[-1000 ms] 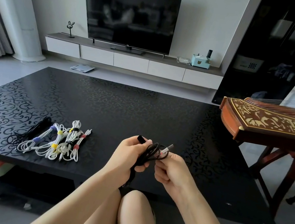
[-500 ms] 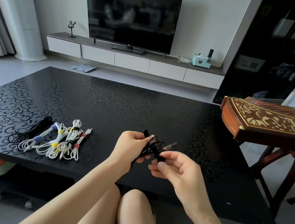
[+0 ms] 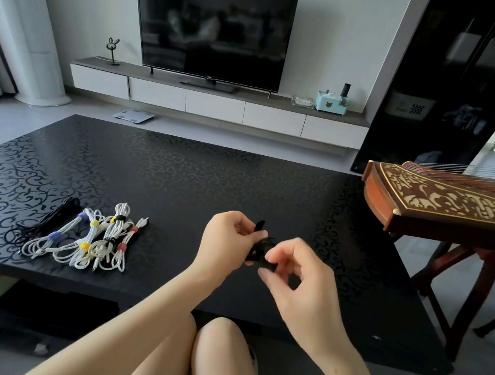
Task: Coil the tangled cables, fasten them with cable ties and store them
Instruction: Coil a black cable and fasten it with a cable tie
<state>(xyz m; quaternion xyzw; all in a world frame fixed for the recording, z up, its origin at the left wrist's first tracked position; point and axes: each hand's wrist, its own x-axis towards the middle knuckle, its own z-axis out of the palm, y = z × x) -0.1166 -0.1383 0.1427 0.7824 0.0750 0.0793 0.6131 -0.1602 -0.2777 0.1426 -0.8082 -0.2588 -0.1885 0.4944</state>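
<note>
A small coiled black cable (image 3: 258, 249) is held above the near part of the black patterned table (image 3: 175, 181). My left hand (image 3: 225, 242) grips the coil from the left, with a black tie end sticking up past the fingers. My right hand (image 3: 293, 277) pinches the coil's right side between thumb and fingertips. On the table's left lie several white cables (image 3: 90, 236), coiled and bound with coloured ties, and beside them a bundled black cable (image 3: 43, 225).
A wooden zither (image 3: 451, 211) on a stand juts in at the right, close to the table's edge. My bare knees (image 3: 197, 342) are below the table's near edge. A TV (image 3: 211, 24) and a low cabinet stand against the far wall.
My right hand has moved up and in to pinch the coil, covering the metal plug that stuck out before. The coil now looks tighter and more bunched between both hands.
</note>
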